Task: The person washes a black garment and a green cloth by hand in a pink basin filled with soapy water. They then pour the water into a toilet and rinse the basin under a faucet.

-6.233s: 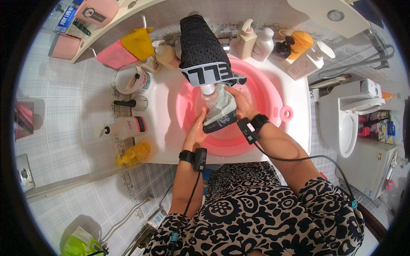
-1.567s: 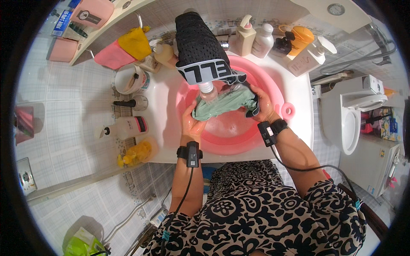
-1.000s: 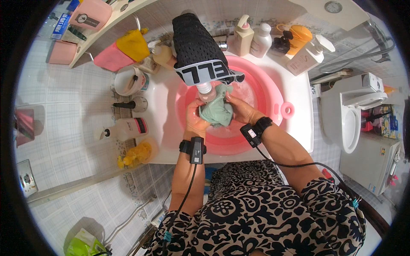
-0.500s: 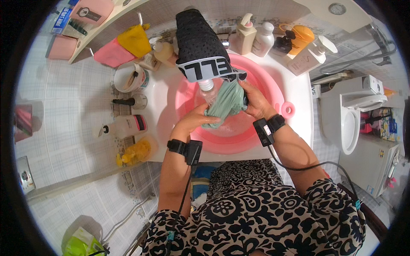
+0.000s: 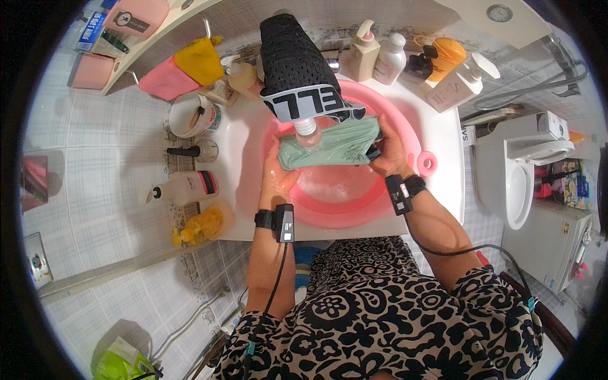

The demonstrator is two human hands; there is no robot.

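A wet, pale green cloth garment [image 5: 339, 144] with a dark part at its right end is stretched sideways over the pink basin [image 5: 354, 215]. My left hand [image 5: 276, 170] grips its left end, and my right hand [image 5: 388, 152] has hold of the right end by the dark part. Water from the white faucet nozzle [image 5: 305, 126] falls onto the cloth near its left half. Sudsy water [image 5: 332, 187] lies in the basin below. Over the faucet hangs a black mesh garment [image 5: 294, 57] with a lettered white band, just above the green cloth.
The basin sits in a white sink [image 5: 244, 136]. Pump bottles [image 5: 364, 54] and other bottles line the back edge. On the left stand a white tub [image 5: 193, 115], a pink-labelled bottle [image 5: 190, 187] and a yellow item [image 5: 201, 227]. A toilet [image 5: 522, 183] is at right.
The green cloth has gone from bunched to spread out sideways under the nozzle. My left hand has moved left and turned up, and my right hand has shifted slightly right.
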